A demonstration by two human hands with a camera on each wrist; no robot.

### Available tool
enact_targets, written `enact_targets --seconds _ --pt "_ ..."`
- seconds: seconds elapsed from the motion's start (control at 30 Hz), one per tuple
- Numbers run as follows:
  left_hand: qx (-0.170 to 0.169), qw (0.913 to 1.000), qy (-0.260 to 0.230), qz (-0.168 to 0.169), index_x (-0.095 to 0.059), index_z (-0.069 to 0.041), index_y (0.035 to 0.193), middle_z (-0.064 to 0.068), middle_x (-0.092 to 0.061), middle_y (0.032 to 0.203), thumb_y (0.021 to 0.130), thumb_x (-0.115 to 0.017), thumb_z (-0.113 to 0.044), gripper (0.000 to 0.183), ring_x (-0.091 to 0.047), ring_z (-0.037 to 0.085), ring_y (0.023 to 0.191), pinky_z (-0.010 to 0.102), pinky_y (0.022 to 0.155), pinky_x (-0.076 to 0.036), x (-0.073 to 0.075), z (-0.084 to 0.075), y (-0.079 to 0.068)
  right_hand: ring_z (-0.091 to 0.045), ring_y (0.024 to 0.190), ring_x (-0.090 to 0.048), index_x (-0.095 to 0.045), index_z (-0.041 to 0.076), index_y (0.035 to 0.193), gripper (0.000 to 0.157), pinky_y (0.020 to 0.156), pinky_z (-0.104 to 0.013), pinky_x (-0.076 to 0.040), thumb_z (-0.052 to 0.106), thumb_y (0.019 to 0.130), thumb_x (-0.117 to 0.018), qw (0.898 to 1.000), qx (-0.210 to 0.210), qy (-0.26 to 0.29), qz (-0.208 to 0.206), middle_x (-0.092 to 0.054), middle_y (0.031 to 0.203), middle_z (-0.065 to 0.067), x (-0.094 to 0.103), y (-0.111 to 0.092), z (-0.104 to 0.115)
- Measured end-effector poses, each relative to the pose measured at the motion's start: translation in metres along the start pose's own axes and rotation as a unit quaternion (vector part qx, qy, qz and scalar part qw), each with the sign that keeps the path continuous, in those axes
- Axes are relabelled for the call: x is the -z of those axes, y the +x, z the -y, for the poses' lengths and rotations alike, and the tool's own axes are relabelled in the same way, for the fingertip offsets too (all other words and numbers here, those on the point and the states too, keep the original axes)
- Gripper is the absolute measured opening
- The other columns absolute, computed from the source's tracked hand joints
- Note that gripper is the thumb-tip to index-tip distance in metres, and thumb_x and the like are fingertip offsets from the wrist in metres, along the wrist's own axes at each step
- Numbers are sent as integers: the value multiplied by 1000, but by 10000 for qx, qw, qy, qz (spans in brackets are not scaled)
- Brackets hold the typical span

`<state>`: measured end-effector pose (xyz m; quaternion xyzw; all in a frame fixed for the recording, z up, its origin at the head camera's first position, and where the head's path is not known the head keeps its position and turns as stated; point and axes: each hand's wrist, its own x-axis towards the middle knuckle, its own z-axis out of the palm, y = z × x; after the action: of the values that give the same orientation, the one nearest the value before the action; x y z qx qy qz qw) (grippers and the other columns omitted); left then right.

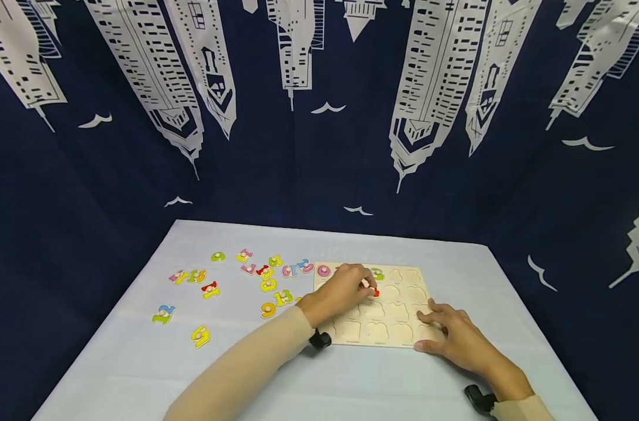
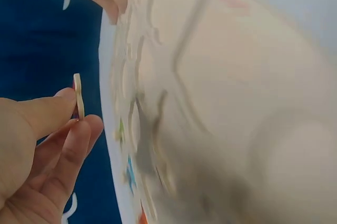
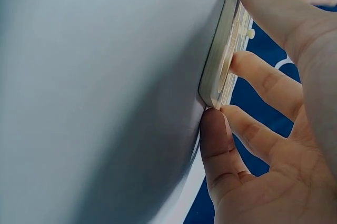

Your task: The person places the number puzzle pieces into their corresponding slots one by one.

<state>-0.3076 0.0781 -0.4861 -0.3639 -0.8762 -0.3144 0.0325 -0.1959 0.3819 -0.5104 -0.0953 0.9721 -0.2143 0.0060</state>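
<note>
A wooden number-puzzle board [image 1: 387,304] lies on the white table. Over its upper middle, my left hand [image 1: 340,292] pinches a small red puzzle piece [image 1: 376,292] between thumb and fingers. The left wrist view shows that piece [image 2: 79,97] edge-on, held above the board, its shape not readable. My right hand [image 1: 458,339] rests at the board's near right corner with fingers spread. In the right wrist view its fingertips [image 3: 213,121] touch the board's edge. A pink zero [image 1: 324,271] and a green piece [image 1: 377,273] sit in the top row, partly hidden by my left hand.
Loose number pieces lie left of the board, among them a yellow nine [image 1: 268,310], a green-and-blue twelve [image 1: 163,314] and a yellow piece [image 1: 200,337]. A dark blue cloth with white buildings [image 1: 298,164] hangs behind the table [image 1: 114,368].
</note>
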Motion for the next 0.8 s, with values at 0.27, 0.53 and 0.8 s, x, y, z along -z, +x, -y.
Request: enact_targets --seconds 0.27,0.53,0.8 --pt "277 9975 646 19 -88 -17 111 1 -83 118 111 -82 -15 6 -73 9 104 17 94 -59 -34 -14 61 -56 139 -61 -79 10 149 79 113 -79 -51 50 86 -102 9996 220 149 -137 -55 171 -35 -2 -2 -5" --pt "458 9971 584 189 -88 -17 105 -4 -86 112 110 -82 -14 8 -71 4 98 15 92 -58 -50 -4 81 -55 140 -61 -79 9 150 79 114 -79 -52 49 86 -103 9998 144 138 -68 -54 172 -35 -3 -1 0" --pt "463 9981 408 -6 -89 -16 102 -6 -85 105 111 -82 -16 11 -72 5 96 17 91 -60 -64 8 96 -53 141 -61 -78 9 151 79 115 -78 -52 49 87 -102 10000 33 77 14 -53 174 -34 0 -2 5"
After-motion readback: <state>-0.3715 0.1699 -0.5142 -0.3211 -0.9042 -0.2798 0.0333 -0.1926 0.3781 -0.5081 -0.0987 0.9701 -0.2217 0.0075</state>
